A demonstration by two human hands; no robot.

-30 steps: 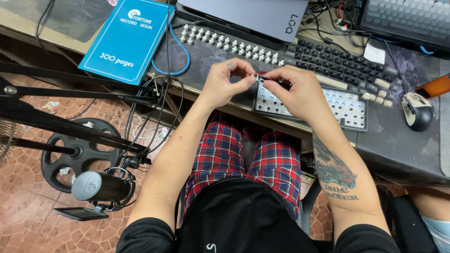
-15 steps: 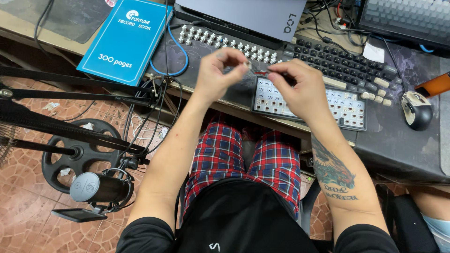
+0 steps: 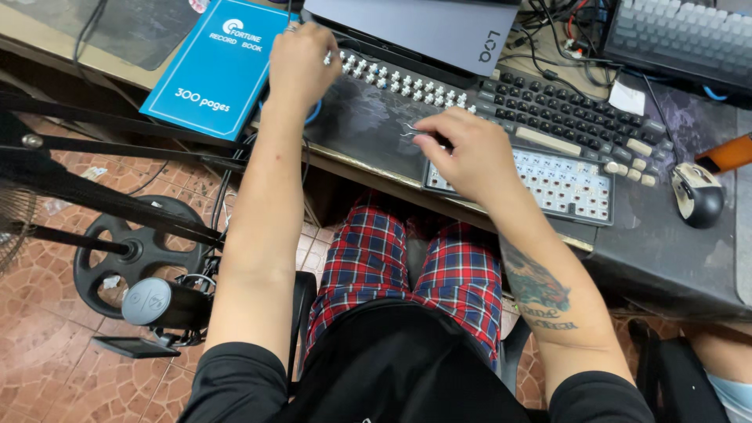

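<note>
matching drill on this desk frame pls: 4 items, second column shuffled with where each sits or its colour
Column 1
1. left hand
2. right hand
3. mouse
4. record book

Column 2
A. blue cover, at the desk's left end
B. far right on the dark mat
C. reached out to the row of loose key switches
D. over the near-left corner of the bare white keyboard plate, a small wire tool at its fingertips

Pairs: 1-C, 2-D, 3-B, 4-A
</note>
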